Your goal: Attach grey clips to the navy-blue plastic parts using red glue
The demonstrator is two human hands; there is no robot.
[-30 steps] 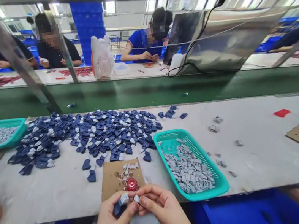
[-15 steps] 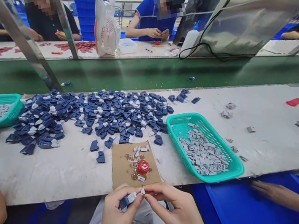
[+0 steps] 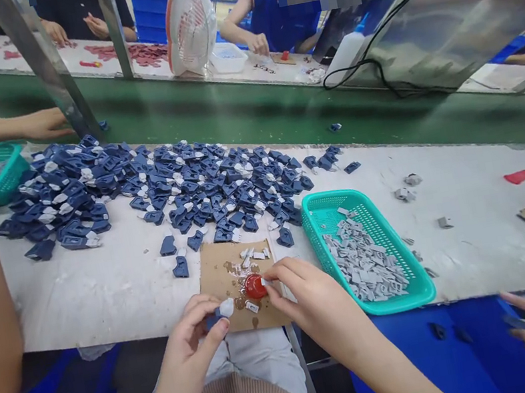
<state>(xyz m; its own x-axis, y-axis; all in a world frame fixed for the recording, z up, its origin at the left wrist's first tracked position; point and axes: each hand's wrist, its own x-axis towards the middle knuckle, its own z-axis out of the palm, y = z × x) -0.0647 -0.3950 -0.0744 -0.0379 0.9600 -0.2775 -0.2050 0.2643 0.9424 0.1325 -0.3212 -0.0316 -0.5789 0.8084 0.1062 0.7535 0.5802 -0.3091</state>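
Inside teal basket (image 3: 316, 241), grey pieces (image 3: 366, 263)

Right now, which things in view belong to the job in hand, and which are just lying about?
Likely in the job:
- blue piece, in the left hand
- grey piece, in the right hand
- red dome on cardboard
- blue pile
- green basket of grey parts

Apparently just lying about:
- red tag
- bag
- bottle
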